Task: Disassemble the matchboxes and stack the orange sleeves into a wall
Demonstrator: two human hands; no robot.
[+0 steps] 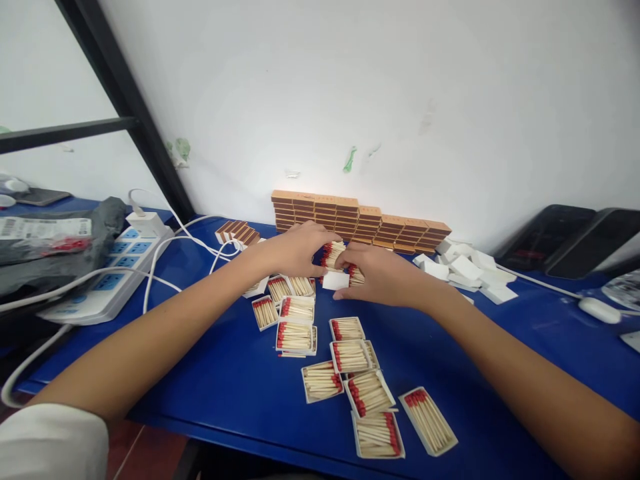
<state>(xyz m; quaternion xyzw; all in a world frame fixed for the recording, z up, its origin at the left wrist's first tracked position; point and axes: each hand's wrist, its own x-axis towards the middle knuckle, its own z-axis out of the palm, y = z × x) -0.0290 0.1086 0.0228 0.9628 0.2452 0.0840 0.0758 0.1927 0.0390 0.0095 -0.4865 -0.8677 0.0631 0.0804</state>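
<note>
Both my hands meet over the middle of the blue desk, in front of the stacked matchboxes. My left hand (304,248) curls its thumb and fingers around a bunch of red-tipped matches (332,255). My right hand (383,275) is closed at the right end of a small white matchbox tray (335,281), its thumb under the near edge. More red match heads show between the right fingers. Part of the tray and the inner fingers are hidden. Nearer to me lie several filled trays, among them one upper tray (351,357) and one apart on the right (429,421).
A low wall of stacked brown matchboxes (320,212) stands against the white wall. Loose white trays (467,270) are heaped at right. More matchboxes (237,232), white cables and a power strip (123,267) lie left. Two dark devices (595,240) lean at far right.
</note>
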